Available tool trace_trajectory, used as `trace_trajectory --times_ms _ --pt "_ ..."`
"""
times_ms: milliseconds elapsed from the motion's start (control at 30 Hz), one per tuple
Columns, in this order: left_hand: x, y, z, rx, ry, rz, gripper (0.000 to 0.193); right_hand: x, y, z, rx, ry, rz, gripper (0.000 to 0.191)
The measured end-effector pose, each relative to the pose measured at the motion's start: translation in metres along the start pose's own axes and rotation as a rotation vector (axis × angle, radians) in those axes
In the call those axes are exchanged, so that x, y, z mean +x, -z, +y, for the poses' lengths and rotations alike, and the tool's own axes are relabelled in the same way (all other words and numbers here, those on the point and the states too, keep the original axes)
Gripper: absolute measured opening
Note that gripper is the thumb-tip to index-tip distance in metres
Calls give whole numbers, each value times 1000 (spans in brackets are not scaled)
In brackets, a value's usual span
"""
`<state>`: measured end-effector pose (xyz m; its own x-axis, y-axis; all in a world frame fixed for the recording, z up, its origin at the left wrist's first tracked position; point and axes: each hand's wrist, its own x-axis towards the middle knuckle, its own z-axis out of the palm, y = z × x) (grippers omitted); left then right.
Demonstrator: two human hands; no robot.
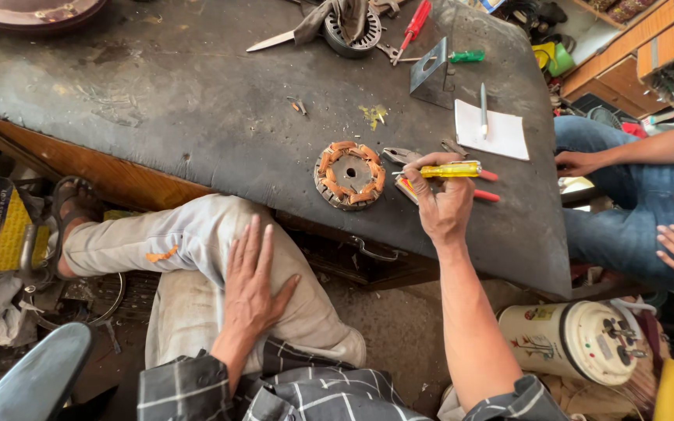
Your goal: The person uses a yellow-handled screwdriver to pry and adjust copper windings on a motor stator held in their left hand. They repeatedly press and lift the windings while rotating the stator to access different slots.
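A yellow-handled screwdriver [450, 169] is gripped by the right hand [442, 204], long axis level, just right of the copper-wound stator [349, 175]; the left hand [250, 281] is laid flat on the knee.

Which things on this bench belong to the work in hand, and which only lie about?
In hand:
right hand
yellow screwdriver
stator
pliers

Lying about:
notepad
pen
green screwdriver
red screwdriver
knife
metal plate
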<state>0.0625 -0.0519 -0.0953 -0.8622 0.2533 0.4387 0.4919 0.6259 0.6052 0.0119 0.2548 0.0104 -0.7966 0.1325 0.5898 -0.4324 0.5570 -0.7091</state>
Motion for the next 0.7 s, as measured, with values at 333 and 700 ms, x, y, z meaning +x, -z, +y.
trace_trajectory --times_ms 333,700 --pt "-5 -8 -4 17 10 -1 93 -16 -5 -19 144 -35 2 19" --pt "-4 -10 -2 22 34 -33 93 -33 -34 -58 -492 408 -192 36"
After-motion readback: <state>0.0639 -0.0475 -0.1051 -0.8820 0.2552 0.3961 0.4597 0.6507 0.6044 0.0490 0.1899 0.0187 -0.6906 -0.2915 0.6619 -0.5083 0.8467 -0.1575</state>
